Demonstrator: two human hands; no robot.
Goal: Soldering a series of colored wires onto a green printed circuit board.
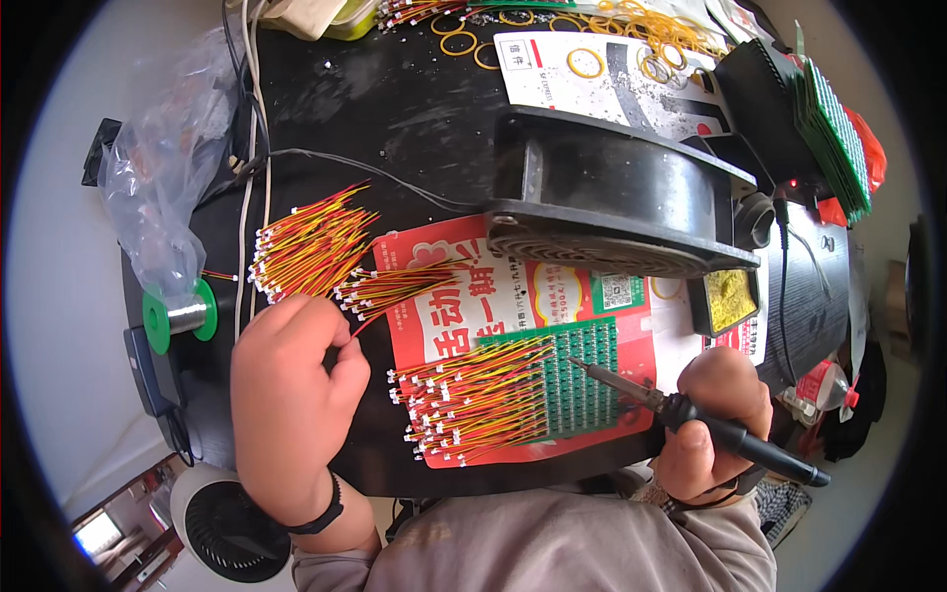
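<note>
My left hand [291, 400] pinches a thin red and yellow wire lead at its fingertips, just below a loose pile of such leads with white plugs [311, 247]. My right hand [715, 419] grips a black soldering iron [691, 416], its metal tip resting over a green circuit board [582, 380]. Several red and yellow wire leads [473, 400] fan out from the board's left side, white plugs at their ends. The board lies on a red and white printed sheet [473, 306] on the black table [395, 118].
A black fan housing [612, 192] lies behind the board. A green solder spool [178, 316] and a clear plastic bag [163, 163] stand at the left. Yellow rubber bands [631, 39] lie at the back, stacked green boards [834, 133] at right, a tip-cleaner tray [727, 296] nearby.
</note>
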